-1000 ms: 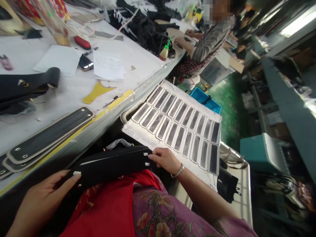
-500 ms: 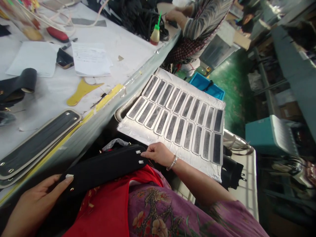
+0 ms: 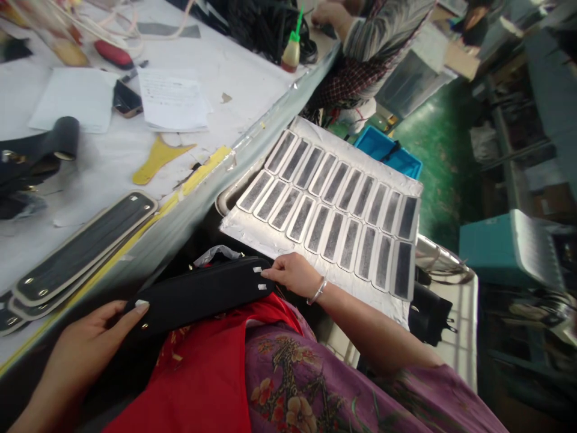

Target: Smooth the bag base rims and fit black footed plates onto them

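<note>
A long black panel (image 3: pixel 198 299) with rounded ends lies across my lap over the red apron. My left hand (image 3: pixel 97 337) is closed on its left end, thumb on top beside a small white tab (image 3: pixel 141 303); a metal stud shows just below. At the right end my right hand (image 3: pixel 293 275) pinches the edge, its fingertips close to two more white tabs (image 3: pixel 262 287). Whether the fingertips also grip a tab is hard to tell. Similar dark panels with pale borders (image 3: pixel 90 246) are stacked on the table to the left.
A white board (image 3: pixel 383 300) bearing rows of grey strips rests to the right. On the table (image 3: pixel 243 114) are papers (image 3: pixel 174 99), a yellow cut piece (image 3: pixel 160 159) and a glue bottle (image 3: pixel 291 53). A co-worker's striped sleeve (image 3: pixel 374 36) is beyond. A blue crate (image 3: pixel 390 153) stands behind the board.
The whole view has shifted slightly, so most things appear a little further right. Both hands keep their hold on the black panel.
</note>
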`<act>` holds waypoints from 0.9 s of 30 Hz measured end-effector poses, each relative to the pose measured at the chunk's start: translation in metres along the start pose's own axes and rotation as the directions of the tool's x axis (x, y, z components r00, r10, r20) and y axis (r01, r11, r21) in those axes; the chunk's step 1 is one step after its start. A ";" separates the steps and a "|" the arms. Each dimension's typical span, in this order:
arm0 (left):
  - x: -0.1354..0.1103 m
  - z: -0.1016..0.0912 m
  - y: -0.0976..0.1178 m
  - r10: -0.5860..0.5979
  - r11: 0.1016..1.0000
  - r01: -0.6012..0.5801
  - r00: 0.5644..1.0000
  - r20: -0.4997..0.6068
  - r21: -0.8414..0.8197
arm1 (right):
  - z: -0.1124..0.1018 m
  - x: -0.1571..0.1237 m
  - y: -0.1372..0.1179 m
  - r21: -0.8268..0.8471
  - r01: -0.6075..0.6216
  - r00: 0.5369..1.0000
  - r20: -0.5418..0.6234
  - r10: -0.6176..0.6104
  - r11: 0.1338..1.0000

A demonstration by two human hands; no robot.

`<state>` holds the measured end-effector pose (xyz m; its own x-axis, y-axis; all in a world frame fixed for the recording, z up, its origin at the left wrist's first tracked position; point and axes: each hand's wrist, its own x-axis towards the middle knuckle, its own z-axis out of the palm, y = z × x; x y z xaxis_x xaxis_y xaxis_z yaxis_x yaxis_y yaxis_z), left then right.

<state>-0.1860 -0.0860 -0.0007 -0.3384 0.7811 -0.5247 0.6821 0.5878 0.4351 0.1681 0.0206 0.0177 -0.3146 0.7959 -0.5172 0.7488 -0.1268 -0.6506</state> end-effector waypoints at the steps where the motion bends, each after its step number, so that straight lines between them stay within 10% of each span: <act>1: -0.004 -0.002 0.008 -0.030 0.999 0.030 1.000 -0.008 0.022 | 0.001 -0.002 -0.001 -0.005 0.000 1.000 0.006 0.000 1.000; 12: 0.001 -0.012 0.002 0.090 0.899 -0.028 0.988 0.122 -0.437 | 0.004 0.007 -0.016 -0.013 -0.157 0.980 0.121 0.157 0.987; 27: 0.009 -0.011 -0.012 0.175 0.903 -0.143 0.984 0.042 -0.405 | 0.010 0.007 -0.021 -0.048 -0.217 0.971 0.097 0.220 0.975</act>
<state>-0.2042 -0.0844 -0.0028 -0.1866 0.8622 -0.4710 0.4020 0.5044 0.7642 0.1441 0.0231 0.0219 -0.1970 0.6872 -0.6993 0.8260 -0.2678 -0.4959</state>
